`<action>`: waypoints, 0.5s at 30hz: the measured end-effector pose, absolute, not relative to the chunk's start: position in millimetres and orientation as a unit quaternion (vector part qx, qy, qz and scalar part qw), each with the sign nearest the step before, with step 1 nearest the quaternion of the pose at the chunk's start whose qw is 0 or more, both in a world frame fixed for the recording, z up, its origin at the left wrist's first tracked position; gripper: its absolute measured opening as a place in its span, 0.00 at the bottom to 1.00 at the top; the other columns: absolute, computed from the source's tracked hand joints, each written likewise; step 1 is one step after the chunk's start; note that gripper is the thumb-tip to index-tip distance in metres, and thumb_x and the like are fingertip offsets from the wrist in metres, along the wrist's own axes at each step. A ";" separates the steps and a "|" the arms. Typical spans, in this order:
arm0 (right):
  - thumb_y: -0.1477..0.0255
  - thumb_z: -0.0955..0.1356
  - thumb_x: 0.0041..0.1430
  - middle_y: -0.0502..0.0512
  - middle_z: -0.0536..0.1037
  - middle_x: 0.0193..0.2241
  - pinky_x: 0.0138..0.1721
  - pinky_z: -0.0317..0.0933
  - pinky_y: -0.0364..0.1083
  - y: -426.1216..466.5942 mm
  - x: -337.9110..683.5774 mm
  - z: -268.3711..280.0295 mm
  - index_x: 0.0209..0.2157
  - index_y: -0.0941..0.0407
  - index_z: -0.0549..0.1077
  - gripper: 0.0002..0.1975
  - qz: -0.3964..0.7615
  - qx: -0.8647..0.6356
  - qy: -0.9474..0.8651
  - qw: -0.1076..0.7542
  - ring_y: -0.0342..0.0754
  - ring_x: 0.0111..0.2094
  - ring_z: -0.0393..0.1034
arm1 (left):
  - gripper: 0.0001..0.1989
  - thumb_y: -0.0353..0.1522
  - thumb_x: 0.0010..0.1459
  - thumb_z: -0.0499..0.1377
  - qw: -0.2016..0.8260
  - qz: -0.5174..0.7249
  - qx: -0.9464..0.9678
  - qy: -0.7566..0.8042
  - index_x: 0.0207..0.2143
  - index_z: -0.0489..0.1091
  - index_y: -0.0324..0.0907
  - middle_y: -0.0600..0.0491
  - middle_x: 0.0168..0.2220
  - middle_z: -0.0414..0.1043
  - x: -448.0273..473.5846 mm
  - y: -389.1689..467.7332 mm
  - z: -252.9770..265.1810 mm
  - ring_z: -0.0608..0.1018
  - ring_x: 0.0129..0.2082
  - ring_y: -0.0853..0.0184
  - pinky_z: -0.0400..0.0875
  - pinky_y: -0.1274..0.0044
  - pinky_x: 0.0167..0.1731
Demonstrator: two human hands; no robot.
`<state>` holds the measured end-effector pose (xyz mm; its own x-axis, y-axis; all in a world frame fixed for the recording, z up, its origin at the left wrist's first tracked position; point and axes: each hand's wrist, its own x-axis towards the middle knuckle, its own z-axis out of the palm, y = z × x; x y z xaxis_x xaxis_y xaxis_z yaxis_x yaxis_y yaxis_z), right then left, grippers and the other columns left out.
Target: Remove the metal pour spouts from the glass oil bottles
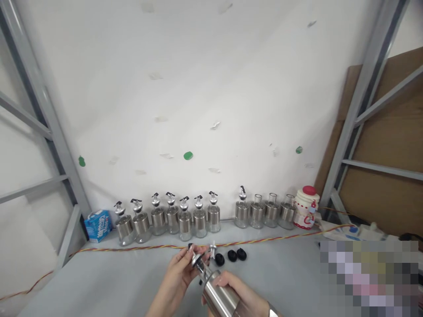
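A glass oil bottle with a steel sleeve [222,296] is tilted in front of me, its neck toward the upper left. My right hand [239,288] wraps round its body from the right. On the neck sits a silver pourer stopper [196,259] with a black base. My left hand [181,268] has its fingers closed round this stopper. Just beyond my hands, a loose silver pourer piece [213,251] is on the grey table. Beside it are black caps [220,259], three of them visible.
Several steel-sleeved bottles [185,222] line the wall, most with pourers; three at the right [271,213] have bare necks. A blue box [98,226] stands far left, a white and red jar [306,208] right. A twisted red and yellow cord [277,239] crosses the table.
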<state>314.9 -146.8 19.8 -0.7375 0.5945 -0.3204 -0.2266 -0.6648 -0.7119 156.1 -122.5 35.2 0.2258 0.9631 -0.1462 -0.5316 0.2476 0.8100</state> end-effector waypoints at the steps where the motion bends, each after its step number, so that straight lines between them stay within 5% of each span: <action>1: 0.63 0.57 0.45 0.56 0.73 0.18 0.21 0.53 0.36 -146.4 314.9 18.5 0.21 0.62 0.70 0.19 0.870 -0.271 -0.333 0.241 0.40 0.19 0.65 | 0.12 0.36 0.41 0.64 0.715 0.537 0.307 0.326 0.28 0.72 0.38 0.47 0.34 0.76 157.0 -123.5 36.4 0.76 0.38 0.60 0.68 0.74 0.40; 7: 0.67 0.63 0.42 0.51 0.72 0.20 0.23 0.55 0.37 -149.1 310.6 27.1 0.25 0.61 0.71 0.12 0.807 -0.362 -0.385 0.264 0.40 0.21 0.64 | 0.13 0.36 0.38 0.66 0.690 0.544 0.303 0.369 0.26 0.71 0.37 0.51 0.27 0.76 152.6 -118.8 28.4 0.77 0.32 0.63 0.70 0.76 0.34; 11: 0.70 0.70 0.32 0.48 0.71 0.23 0.26 0.55 0.41 -155.2 309.4 37.0 0.28 0.56 0.69 0.15 0.588 -0.537 -0.544 0.264 0.44 0.26 0.65 | 0.15 0.39 0.36 0.66 0.654 0.538 0.322 0.423 0.25 0.72 0.38 0.49 0.27 0.76 152.3 -117.9 27.5 0.77 0.30 0.64 0.69 0.76 0.33; 15: 0.68 0.69 0.32 0.55 0.74 0.27 0.30 0.56 0.47 -162.8 305.0 43.4 0.29 0.54 0.68 0.15 0.357 -0.645 -0.650 0.185 0.54 0.31 0.68 | 0.18 0.41 0.35 0.65 0.618 0.547 0.341 0.451 0.27 0.72 0.37 0.48 0.27 0.76 156.2 -118.3 26.3 0.77 0.30 0.63 0.70 0.76 0.32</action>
